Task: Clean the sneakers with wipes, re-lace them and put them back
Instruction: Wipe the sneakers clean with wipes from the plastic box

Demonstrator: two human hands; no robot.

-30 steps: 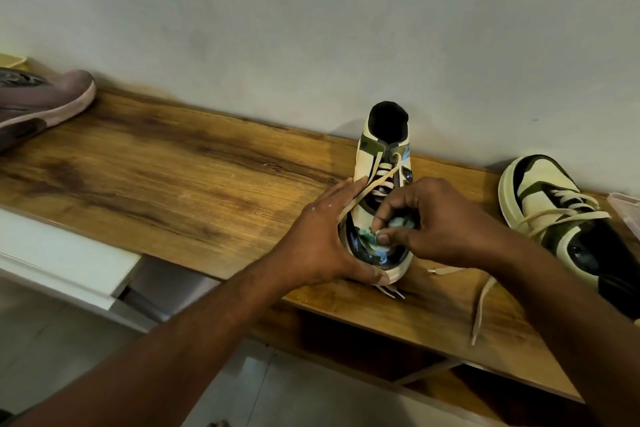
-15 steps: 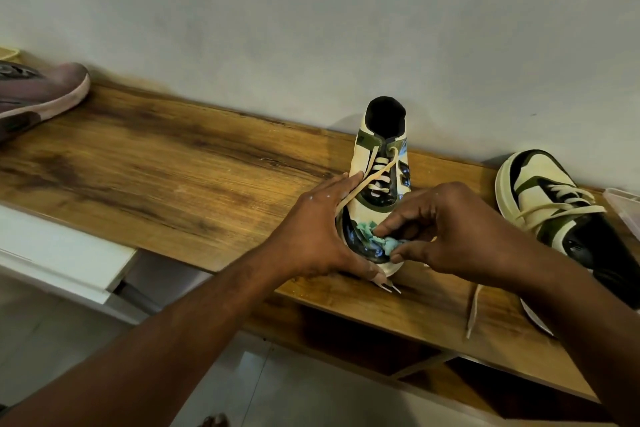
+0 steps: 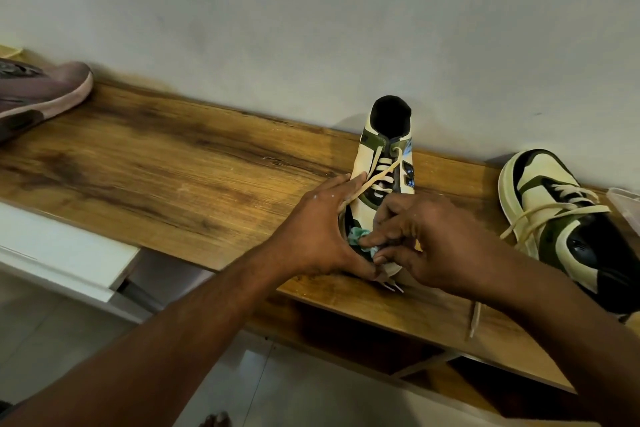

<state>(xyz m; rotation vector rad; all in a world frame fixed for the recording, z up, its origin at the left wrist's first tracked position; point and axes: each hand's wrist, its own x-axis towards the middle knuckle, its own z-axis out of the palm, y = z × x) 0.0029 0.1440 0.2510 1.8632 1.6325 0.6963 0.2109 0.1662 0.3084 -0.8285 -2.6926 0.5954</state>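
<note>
I find no legible text, brand, number or sign anywhere. The sneaker (image 3: 382,163) on the wooden shelf (image 3: 194,166) has a small blue patch on its side, too blurred to read.

We see a plain, matte grey-white wall (image 3: 311,10) behind a long wood-grain shelf top (image 3: 173,166) with dark streaks, a white board (image 3: 62,253) lower at the left, and pale glossy floor tiles (image 3: 52,340) below, all in soft, dim light.
</note>
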